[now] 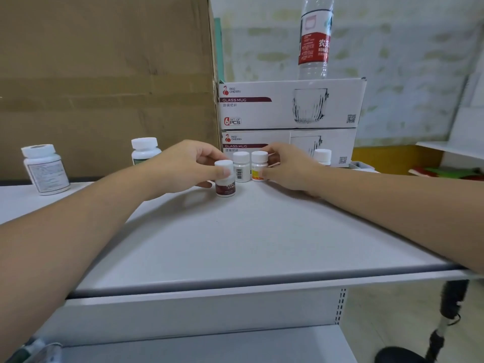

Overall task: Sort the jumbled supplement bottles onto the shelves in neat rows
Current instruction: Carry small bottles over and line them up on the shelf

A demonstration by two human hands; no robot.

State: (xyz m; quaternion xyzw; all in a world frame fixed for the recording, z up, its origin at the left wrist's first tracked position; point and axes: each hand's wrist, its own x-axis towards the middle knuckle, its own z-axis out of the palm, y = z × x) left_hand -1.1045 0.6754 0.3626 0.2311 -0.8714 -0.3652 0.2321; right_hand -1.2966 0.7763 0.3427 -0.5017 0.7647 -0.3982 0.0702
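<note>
Here the left hand point(188, 163) is pinching the maroon-labelled bottle point(225, 179) by its cap, while the right hand point(288, 166) is gripping the yellow-labelled bottle point(259, 166) beside it.

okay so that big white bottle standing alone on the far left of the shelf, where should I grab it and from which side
Grip the big white bottle around its wide labelled body, just below the cap, probably coming from the front with the left hand. It stands roughly upright on the shelf with open space around it, while the cardboard box close behind blocks a rear approach. The narrower cap offers less hold.
</note>
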